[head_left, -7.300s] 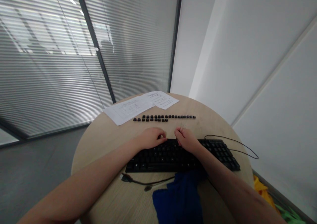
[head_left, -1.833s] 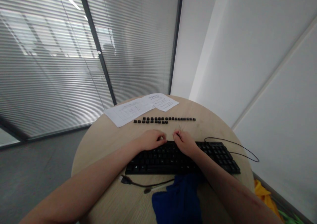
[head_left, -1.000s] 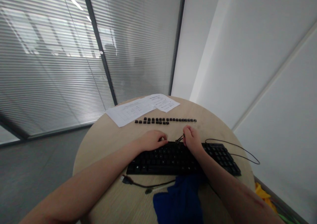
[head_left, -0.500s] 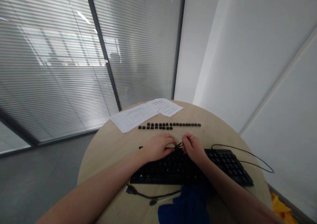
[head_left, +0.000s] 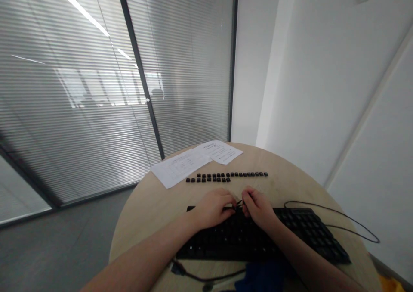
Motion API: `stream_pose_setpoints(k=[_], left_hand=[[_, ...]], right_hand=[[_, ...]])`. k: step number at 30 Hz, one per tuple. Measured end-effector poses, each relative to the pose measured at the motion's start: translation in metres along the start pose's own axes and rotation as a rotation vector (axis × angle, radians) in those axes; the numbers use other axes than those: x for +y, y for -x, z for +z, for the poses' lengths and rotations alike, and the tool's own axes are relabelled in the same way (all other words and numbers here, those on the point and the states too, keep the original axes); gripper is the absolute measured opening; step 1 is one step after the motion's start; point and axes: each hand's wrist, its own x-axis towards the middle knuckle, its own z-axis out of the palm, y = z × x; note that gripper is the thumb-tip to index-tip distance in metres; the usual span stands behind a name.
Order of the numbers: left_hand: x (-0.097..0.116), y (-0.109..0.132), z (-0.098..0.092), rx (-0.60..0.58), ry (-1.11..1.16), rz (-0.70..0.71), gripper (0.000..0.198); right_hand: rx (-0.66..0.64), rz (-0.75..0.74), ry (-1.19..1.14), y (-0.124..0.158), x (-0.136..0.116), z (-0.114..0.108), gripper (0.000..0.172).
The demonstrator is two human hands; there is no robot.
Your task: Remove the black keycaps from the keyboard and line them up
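A black keyboard (head_left: 300, 234) lies across a round wooden table (head_left: 151, 206). My left hand (head_left: 213, 208) rests curled at the keyboard's far edge, its fingertips pinching a small dark keycap (head_left: 232, 206). My right hand (head_left: 260, 208) is closed on a thin wire keycap puller (head_left: 239, 203) that reaches toward the left fingertips. The two hands nearly touch. Beyond them, loose black keycaps (head_left: 226, 176) lie in two rows on the table.
Two printed paper sheets (head_left: 180, 167) lie at the far side of the table. The keyboard's black cable (head_left: 351, 229) loops to the right. A blue cloth (head_left: 263, 277) and another cable end (head_left: 193, 277) lie at the near edge. Glass walls with blinds stand behind.
My right hand lifted from the keys with the wire puller and swung toward the left hand, which closed its fingertips on the keycap. The head tilted up, so everything sits lower in view.
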Motion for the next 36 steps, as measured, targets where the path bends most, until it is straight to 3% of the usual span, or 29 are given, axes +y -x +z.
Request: stream_pose_setpoints(k=[16, 23, 26, 29, 36], left_hand=[[-0.003, -0.001, -0.001, -0.023, -0.014, -0.014, 0.013], [-0.016, -0.001, -0.018, 0.088, 0.017, -0.099, 0.017], [-0.024, -0.012, -0.030, 0.121, -0.021, -0.151, 0.023], [-0.030, -0.032, -0.033, 0.070, -0.073, -0.159, 0.022], [-0.049, -0.083, 0.002, -0.046, -0.307, -0.113, 0.021]], right_hand=[[0.014, -0.045, 0.059, -0.001, -0.009, -0.003, 0.029], [0.188, -0.103, 0.142, -0.006, -0.017, -0.018, 0.028], [0.237, -0.117, 0.142, -0.006, -0.022, -0.023, 0.028], [0.261, -0.141, 0.173, -0.005, -0.026, -0.025, 0.027], [0.289, -0.172, 0.185, -0.009, -0.023, -0.031, 0.028]])
